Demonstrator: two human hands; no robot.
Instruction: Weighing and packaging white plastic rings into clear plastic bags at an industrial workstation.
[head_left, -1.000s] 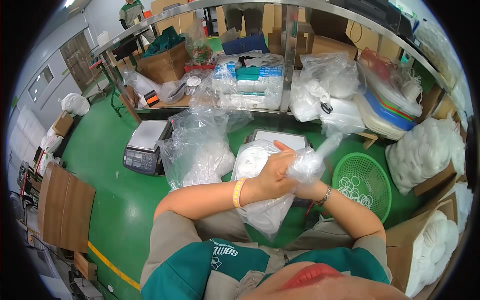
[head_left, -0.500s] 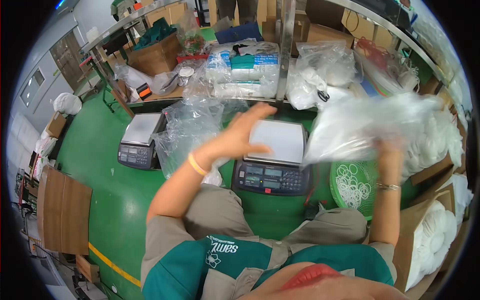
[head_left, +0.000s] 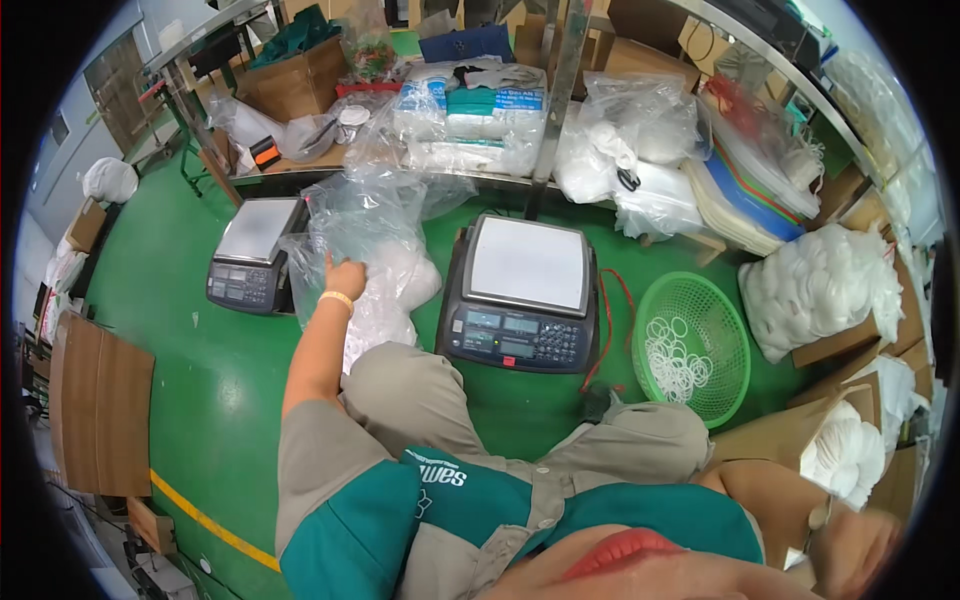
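My left hand (head_left: 345,279) is on the rim of a large clear plastic bag (head_left: 370,215), its fingers curled at the plastic. White bundles (head_left: 405,275) show inside and below this bag, between two scales. My right hand (head_left: 855,550) is low at the right edge, blurred, near an open cardboard box (head_left: 765,435) of white bundles (head_left: 845,455); its fingers are not clear. In front of me sits a black scale (head_left: 515,335) with a bare white pan (head_left: 527,265). A green basket (head_left: 735,375) to its right holds several white rings (head_left: 675,360).
A second scale (head_left: 245,285) stands to the left on the green floor (head_left: 220,400). A metal-framed shelf (head_left: 545,130) ahead carries bags and boxes. At the right is a stuffed bag (head_left: 825,285) of white bundles. Cardboard (head_left: 100,405) stands at the left.
My left hand moved from beside the near scale leftward to the clear bag. My right hand dropped from above the basket to the lower right; the clear plastic it held is no longer seen there.
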